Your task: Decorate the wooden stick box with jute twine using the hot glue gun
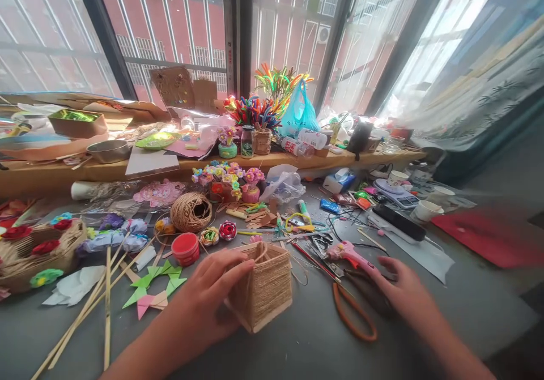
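My left hand [212,289] grips a small box wrapped in twine [272,286], its fingers bent over the upper rim and its thumb side hidden. The box is tilted, held just above the grey table. At the right, my right hand [406,292] is closed about the handle of a pink hot glue gun [355,255], whose nozzle points left; some of the fingers are hidden. Beneath the gun lie scissors with brown loop handles [355,317]. A red lidded tub [186,248] and a ball of twine [191,211] are beyond my left hand.
Thin wooden sticks [107,312] and a folded-paper ring [155,286] lie left. Craft flowers [225,179] stand toward the back. A black power bank-like slab [399,221], a scale [395,193] and red paper [484,241] are right. A cluttered ledge [204,162] runs below the windows.
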The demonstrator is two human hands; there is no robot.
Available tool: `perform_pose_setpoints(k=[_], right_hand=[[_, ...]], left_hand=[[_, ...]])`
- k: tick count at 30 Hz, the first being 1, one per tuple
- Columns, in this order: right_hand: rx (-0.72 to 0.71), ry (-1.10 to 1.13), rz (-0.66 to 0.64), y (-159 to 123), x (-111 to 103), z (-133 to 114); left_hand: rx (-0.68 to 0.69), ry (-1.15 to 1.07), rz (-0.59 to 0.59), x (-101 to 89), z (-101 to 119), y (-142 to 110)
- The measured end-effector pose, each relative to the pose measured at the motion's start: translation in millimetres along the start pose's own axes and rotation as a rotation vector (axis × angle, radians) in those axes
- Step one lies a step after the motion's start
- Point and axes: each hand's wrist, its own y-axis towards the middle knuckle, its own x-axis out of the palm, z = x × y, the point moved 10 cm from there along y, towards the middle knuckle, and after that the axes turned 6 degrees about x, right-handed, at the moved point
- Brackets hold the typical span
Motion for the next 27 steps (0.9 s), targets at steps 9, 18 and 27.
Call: perform_pose_setpoints(k=[9, 18, 27], right_hand=[[-0.022, 0.098, -0.336, 31, 22, -33], [0.025, 0.44, -0.505, 15, 8, -49], [0.077, 0.952, -0.632, -63, 27, -98]], left_hand=[[0.023, 0.057, 0.012, -1.5, -8, -4], [0.031, 0.022, 0.034, -1.8, -8, 2], [-0.021, -0.035, -0.04, 2.3, 0, 11]])
